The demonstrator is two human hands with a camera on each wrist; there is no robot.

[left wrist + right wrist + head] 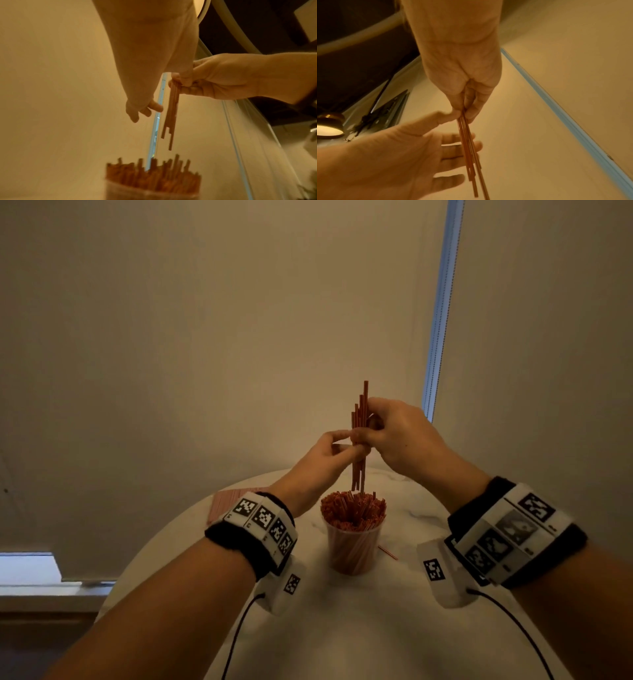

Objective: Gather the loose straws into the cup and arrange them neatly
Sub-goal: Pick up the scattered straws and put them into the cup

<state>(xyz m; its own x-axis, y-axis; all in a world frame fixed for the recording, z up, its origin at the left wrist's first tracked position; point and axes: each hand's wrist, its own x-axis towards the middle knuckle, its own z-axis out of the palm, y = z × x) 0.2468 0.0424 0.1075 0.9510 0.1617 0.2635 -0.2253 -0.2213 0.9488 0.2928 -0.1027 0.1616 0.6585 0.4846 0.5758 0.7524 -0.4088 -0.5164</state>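
Small bunch of straws (pixel 359 436) being held upright above cup (pixel 352 546) by right hand (pixel 399 433), grip pinched; left hand (pixel 322 460) steadying, fingers loose. Cup nearly full; one straw (pixel 387 553) lying on table (pixel 342 628), right of cup, being left.

Translucent plastic cup (pixel 352 546), white table (pixel 376 628)

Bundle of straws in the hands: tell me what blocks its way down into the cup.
Nothing separate stands between the bundle, pinched by the right hand with the left hand alongside, and the cup directly below. But the cup already looks packed with upright straws, which may resist the uneven lower ends.
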